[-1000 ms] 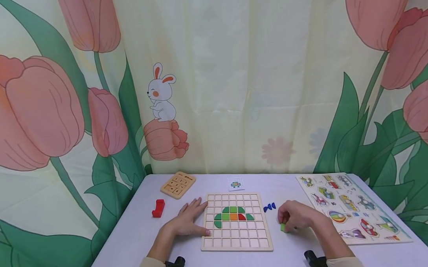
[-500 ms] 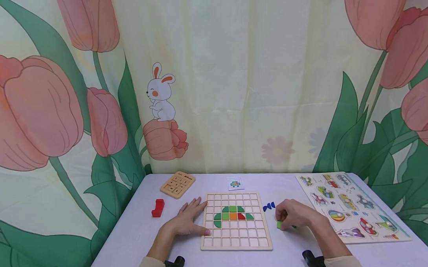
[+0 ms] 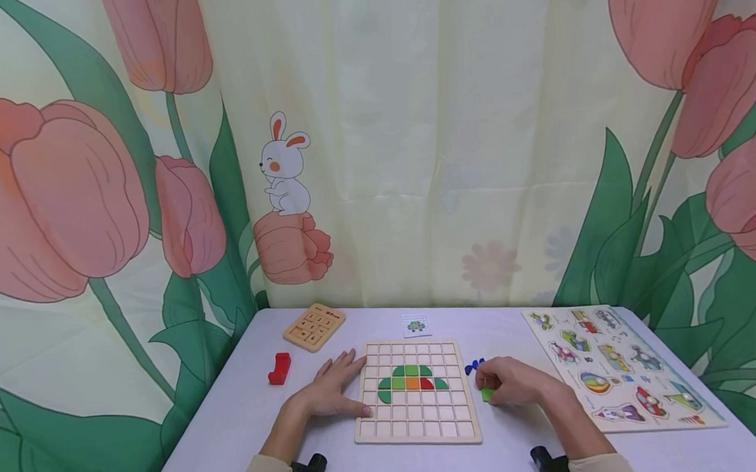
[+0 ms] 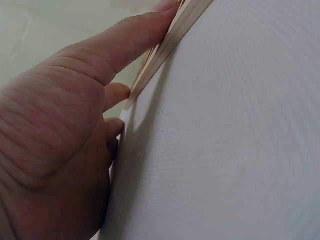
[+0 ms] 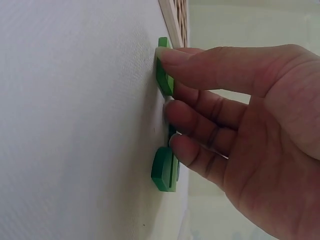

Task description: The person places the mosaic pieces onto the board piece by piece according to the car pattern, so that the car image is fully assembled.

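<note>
So, brace and pinch

Left hand [image 3: 330, 390] lies spread against the left side of the board [image 3: 422, 429], gripping nothing, probably to stop it sliding. Right hand [image 3: 514, 380] has a green block [image 3: 486, 395] pinched just right of the board, likely because it's so small.

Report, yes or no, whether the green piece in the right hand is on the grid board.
No, the right hand holds the green piece beside the grid board, past its right edge.

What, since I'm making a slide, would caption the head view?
Left grip touching the gridded board, right grip pinching a light-green piece.
</note>
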Motion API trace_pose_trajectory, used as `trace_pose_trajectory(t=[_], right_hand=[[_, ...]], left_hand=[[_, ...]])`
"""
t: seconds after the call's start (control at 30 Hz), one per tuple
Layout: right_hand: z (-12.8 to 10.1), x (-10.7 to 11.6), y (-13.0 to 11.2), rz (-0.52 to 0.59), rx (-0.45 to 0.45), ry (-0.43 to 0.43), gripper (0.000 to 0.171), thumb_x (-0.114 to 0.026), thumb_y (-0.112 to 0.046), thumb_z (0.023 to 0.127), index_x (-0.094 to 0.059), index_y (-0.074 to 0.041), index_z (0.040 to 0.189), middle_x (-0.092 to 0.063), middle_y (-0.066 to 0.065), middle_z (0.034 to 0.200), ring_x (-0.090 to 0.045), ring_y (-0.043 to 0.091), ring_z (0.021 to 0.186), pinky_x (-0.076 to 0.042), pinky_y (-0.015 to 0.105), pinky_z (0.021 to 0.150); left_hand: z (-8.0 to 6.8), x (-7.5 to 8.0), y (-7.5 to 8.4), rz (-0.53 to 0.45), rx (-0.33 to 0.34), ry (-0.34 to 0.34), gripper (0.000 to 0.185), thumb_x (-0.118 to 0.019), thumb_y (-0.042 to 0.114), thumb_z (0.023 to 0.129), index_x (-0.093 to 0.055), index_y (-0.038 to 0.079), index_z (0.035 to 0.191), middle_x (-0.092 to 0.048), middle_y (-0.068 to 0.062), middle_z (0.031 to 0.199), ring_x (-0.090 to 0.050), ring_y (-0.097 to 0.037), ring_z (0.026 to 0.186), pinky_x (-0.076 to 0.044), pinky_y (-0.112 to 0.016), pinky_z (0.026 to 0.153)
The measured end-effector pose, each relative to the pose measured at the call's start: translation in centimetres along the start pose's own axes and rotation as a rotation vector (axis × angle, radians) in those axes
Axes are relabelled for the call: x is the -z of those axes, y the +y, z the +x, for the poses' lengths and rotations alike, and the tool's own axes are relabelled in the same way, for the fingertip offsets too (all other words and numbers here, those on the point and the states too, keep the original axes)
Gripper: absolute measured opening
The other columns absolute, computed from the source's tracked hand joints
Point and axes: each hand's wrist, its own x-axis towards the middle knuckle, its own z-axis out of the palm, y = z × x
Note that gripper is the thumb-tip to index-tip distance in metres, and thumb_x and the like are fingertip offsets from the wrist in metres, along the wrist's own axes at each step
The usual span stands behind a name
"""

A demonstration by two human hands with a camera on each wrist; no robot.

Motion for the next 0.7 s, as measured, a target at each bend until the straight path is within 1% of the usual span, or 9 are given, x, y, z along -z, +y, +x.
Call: trace_pose_trajectory(t=[0.27,0.37,0.47,0.57,0.7], right_hand=[[0.19,-0.15,-0.26,-0.004,-0.035,0.015,0.025,-0.081,0.003,0.082,-0.066,-0.014,0.092,-0.061,0.002,0.085,-0.055,0.019,0.084,-0.043,0.029,0.069],[0.28,-0.12,-0.3,-0.016,-0.001,0.026,0.025,-0.082,0.003,0.081,-0.066,-0.014,0.091,-0.061,0.001,0.084,-0.055,0.019,0.084,-0.043,0.029,0.069],[0.42,-0.11,-0.23,-0.031,0.04,0.044,0.022,-0.082,0.002,0.081,-0.069,-0.015,0.089,-0.062,-0.001,0.083,-0.055,0.019,0.082,-0.044,0.028,0.068],[0.58,-0.09,-0.18,-0.039,0.053,0.085,0.018,-0.082,-0.002,0.083,-0.074,-0.017,0.089,-0.064,-0.004,0.083,-0.056,0.017,0.08,-0.045,0.026,0.067],[0.86,-0.14,-0.32,-0.027,0.045,0.167,0.015,-0.083,-0.005,0.085,-0.077,-0.017,0.091,-0.066,-0.006,0.084,-0.057,0.016,0.078,-0.048,0.025,0.064]], left_hand=[[-0.01,0.04,0.02,0.004,-0.006,0.002,0.11,-0.08,0.069,0.073,-0.036,0.023,0.163,-0.021,-0.01,0.174,-0.01,-0.033,0.164,-0.004,-0.061,0.131],[-0.02,0.02,0.0,0.004,-0.004,0.001,0.111,-0.08,0.069,0.073,-0.036,0.023,0.163,-0.021,-0.01,0.174,-0.01,-0.032,0.164,-0.004,-0.062,0.131],[-0.02,-0.03,-0.02,0.001,-0.001,0.001,0.111,-0.08,0.069,0.073,-0.036,0.023,0.163,-0.021,-0.01,0.174,-0.009,-0.032,0.164,-0.003,-0.062,0.131],[-0.02,-0.08,-0.03,0.003,0.001,0.002,0.111,-0.08,0.07,0.072,-0.036,0.024,0.163,-0.021,-0.009,0.175,-0.009,-0.032,0.164,-0.003,-0.062,0.131],[0.0,-0.08,-0.02,0.008,0.002,0.002,0.111,-0.08,0.07,0.072,-0.036,0.024,0.163,-0.021,-0.009,0.175,-0.009,-0.032,0.164,-0.003,-0.062,0.131]])
